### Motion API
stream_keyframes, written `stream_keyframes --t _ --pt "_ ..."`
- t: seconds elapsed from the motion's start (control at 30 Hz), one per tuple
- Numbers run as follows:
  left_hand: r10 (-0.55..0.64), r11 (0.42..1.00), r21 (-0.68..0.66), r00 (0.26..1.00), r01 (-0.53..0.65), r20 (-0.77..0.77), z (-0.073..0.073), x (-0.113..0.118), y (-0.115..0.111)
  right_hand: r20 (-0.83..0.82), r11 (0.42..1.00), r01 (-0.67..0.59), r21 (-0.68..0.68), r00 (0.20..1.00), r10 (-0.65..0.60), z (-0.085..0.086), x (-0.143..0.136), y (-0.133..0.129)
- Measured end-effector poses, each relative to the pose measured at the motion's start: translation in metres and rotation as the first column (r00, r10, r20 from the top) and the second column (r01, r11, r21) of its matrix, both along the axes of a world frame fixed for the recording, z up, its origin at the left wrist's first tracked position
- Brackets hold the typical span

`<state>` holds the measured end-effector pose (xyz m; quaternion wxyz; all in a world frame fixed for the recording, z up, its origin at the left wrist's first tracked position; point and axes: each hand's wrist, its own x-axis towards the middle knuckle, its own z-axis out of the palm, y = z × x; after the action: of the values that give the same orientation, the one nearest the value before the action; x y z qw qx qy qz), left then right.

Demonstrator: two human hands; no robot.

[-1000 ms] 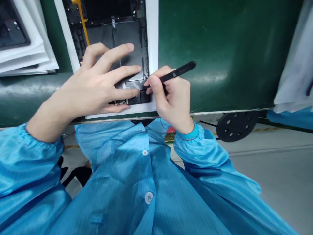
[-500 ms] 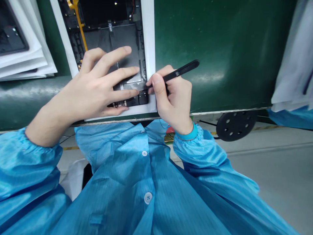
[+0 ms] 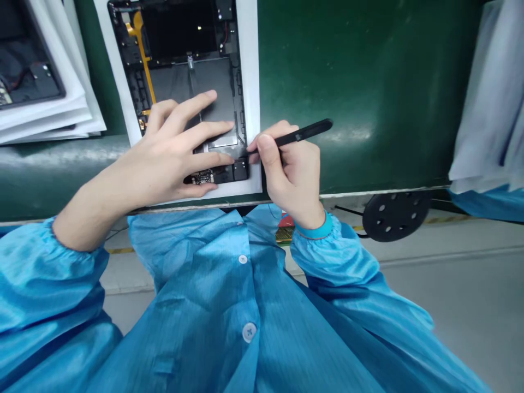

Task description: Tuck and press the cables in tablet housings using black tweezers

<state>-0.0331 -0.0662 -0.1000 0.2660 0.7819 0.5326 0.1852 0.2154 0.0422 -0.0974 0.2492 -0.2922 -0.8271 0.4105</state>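
Observation:
An opened black tablet-like device [image 3: 219, 82] lies on a white sheet [image 3: 249, 71], its inner parts and an orange flex cable [image 3: 146, 71] showing. Across its lower half rests my left hand [image 3: 172, 150], fingers spread, with nothing in its grasp. My right hand [image 3: 292, 164] pinches a slim black tool [image 3: 309, 131] at the device's lower right edge. The tool slants down to the left, and its tip is near the small black part [image 3: 239, 169] in the corner; contact is hard to make out.
Another device [image 3: 28, 60] sits on stacked white sheets [image 3: 77, 112] at the left. White sheets [image 3: 483, 109] hang at the right end of the green tabletop [image 3: 360, 82]. Below the table's edge is a round black disc with holes [image 3: 395, 215].
The whole view has shifted slightly, so the device and table appear lower. Both hands keep nearly the same poses at the device, and the tool stays in my right hand.

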Motion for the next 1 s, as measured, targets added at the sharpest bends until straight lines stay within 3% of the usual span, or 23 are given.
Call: stream_keyframes --t 0.13,0.27,0.3,0.37,0.4,0.43,0.47,0.5,0.57,0.63,0.73,0.83,1.0 --pt "0.047 0.999 -0.016 0.998 -0.046 0.039 0.002 0.003 -0.002 -0.03 1.0 0.0 -0.027 1.0 -0.001 0.0 -0.001 -0.003" --pt "0.187 0.982 -0.027 0.975 -0.185 0.122 0.024 -0.001 -0.021 -0.15 0.967 0.141 -0.214 0.973 -0.175 0.0 0.001 -0.004" --pt "0.278 0.961 -0.048 0.935 -0.274 0.221 0.032 -0.003 -0.03 -0.186 0.952 0.171 -0.253 0.957 -0.222 0.001 0.003 -0.003" --pt "0.493 0.865 -0.162 0.746 -0.475 0.448 0.048 -0.006 -0.052 -0.239 0.929 0.208 -0.305 0.928 -0.286 0.003 0.006 0.0" --pt "0.591 0.799 -0.256 0.635 -0.544 0.497 0.054 -0.007 -0.062 -0.252 0.923 0.217 -0.319 0.919 -0.303 0.005 0.007 0.002" --pt "0.662 0.743 -0.328 0.572 -0.583 0.484 0.057 -0.008 -0.072 -0.255 0.92 0.218 -0.326 0.917 -0.307 0.006 0.008 0.003" --pt "0.69 0.722 -0.342 0.582 -0.602 0.43 0.059 -0.008 -0.081 -0.244 0.921 0.212 -0.328 0.923 -0.299 0.008 0.008 0.003" --pt "0.67 0.742 -0.291 0.657 -0.604 0.346 0.057 -0.008 -0.087 -0.228 0.926 0.192 -0.325 0.935 -0.273 0.009 0.006 0.003" --pt "0.52 0.854 -0.052 0.843 -0.518 0.138 0.049 -0.005 -0.091 -0.195 0.948 0.1 -0.302 0.967 -0.164 0.011 0.001 0.0" --pt "0.378 0.917 0.141 0.926 -0.372 -0.016 0.037 0.001 -0.085 -0.149 0.965 -0.021 -0.26 0.989 -0.018 0.009 -0.006 -0.005" --pt "0.271 0.962 0.055 0.96 -0.267 -0.073 0.028 0.01 -0.064 -0.085 0.979 -0.112 -0.172 0.992 0.098 0.005 -0.014 -0.012" --pt "0.2 0.976 -0.081 0.979 -0.203 -0.049 0.03 0.013 -0.044 -0.064 0.987 -0.089 -0.134 0.995 0.081 0.001 -0.015 -0.015" --pt "0.144 0.982 -0.111 0.987 -0.151 -0.064 0.035 0.009 -0.03 -0.072 0.982 -0.052 -0.184 0.997 0.039 0.0 -0.012 -0.016"
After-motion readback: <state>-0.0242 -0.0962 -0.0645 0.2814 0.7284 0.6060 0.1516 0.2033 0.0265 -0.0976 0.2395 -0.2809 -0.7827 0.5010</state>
